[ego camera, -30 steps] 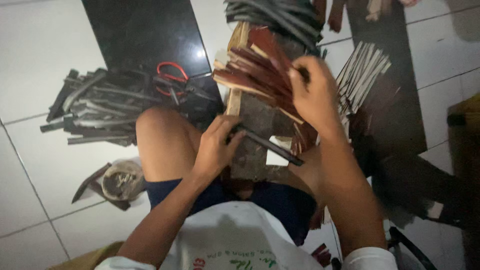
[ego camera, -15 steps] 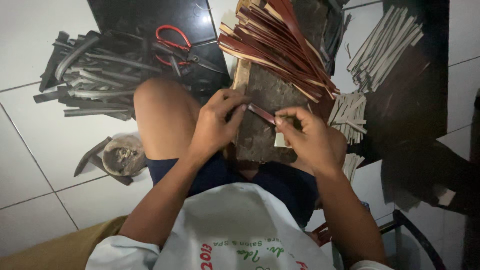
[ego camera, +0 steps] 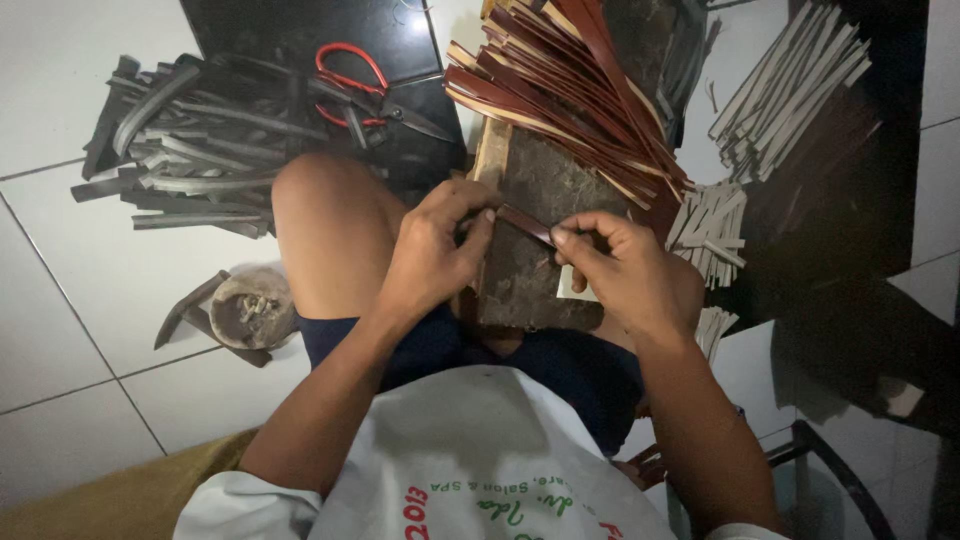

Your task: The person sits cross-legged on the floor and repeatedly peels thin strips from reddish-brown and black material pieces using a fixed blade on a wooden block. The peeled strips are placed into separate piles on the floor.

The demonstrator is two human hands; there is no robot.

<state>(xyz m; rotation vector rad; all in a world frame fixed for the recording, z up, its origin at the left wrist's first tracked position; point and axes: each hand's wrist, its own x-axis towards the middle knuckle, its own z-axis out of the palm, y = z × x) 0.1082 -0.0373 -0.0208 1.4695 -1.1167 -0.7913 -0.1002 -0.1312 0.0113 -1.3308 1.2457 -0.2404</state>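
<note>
A home craft workspace on a white tiled floor [ego camera: 90,290]: heaps of cut dark strips [ego camera: 190,150], red-brown strips [ego camera: 560,90], pale strips [ego camera: 790,100], red-handled scissors [ego camera: 365,90] and a worn wooden work block [ego camera: 540,230].

A: What lies on the floor up and to the left of the fingers?
B: Red-handled scissors [ego camera: 360,90], resting against a heap of dark grey strips [ego camera: 180,150].

A: And to the right of the fingers?
B: A bundle of pale sticks [ego camera: 790,100] further up, and shorter pale pieces [ego camera: 712,235] just beside the fingers.

A: Lower left?
B: A round dusty object [ego camera: 248,308] on the white tiles [ego camera: 90,330].
</note>
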